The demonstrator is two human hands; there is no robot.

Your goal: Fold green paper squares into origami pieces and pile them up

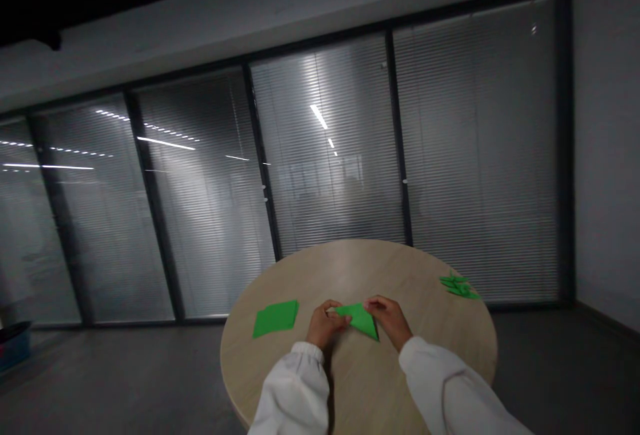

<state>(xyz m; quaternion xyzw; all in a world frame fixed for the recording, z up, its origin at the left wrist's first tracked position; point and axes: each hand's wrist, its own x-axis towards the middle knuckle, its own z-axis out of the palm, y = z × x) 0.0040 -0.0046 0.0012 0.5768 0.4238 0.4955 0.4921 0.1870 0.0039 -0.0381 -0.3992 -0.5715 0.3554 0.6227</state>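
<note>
I've got both hands low at the near-ctr of the round table [360, 268], on a green paper triangle [361, 320] that lies flat on the wood btw them. My left hand [325, 324] is clamped on its left corner, fingers curled tight. My right hand [387, 318] sits on the upper right edge w/ fingertips down, but I can't tell if it pinches or just presses. A flat green square sheet [276, 318] lies just left of the left hand, apart from it. A small pile of folded green pieces [459, 286] sits well off at the table's right rim. Bkgd: glass wall w/ shut blinds [325, 155].
</note>
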